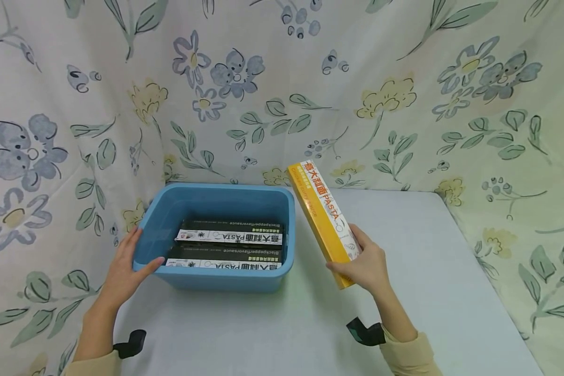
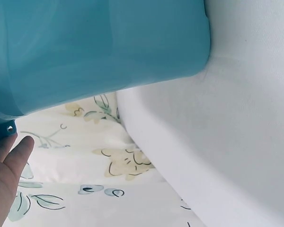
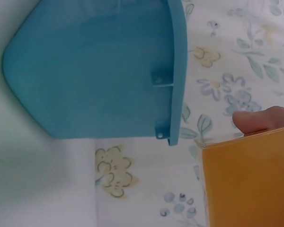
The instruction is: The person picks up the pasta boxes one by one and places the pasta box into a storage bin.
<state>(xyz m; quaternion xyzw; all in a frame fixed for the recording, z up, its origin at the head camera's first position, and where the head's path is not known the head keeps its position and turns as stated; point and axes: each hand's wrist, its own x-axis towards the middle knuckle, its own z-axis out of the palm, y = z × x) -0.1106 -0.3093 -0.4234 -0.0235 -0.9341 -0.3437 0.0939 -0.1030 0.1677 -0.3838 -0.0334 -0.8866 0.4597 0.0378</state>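
Note:
A blue plastic bin [image 1: 225, 282] stands on the white table. Inside lie black boxes of pasta [image 1: 230, 254], labelled black pepper sauce, with white strips along them. My left hand [image 1: 124, 269] holds the bin's front left corner, thumb over the rim and fingers along the left side; its fingertips [image 2: 22, 146] show beside a small lug under the rim. To the right of the bin, my right hand [image 1: 366, 261] grips the lower end of a yellow and white pasta box [image 1: 321, 219], tilted and apart from the bin. In the right wrist view the thumb [image 3: 260, 120] lies against the box.
White table surface [image 1: 427, 250] extends to the right and in front of the bin. A floral curtain [image 1: 282, 68] hangs behind the table and along both sides, close to the bin's back and left.

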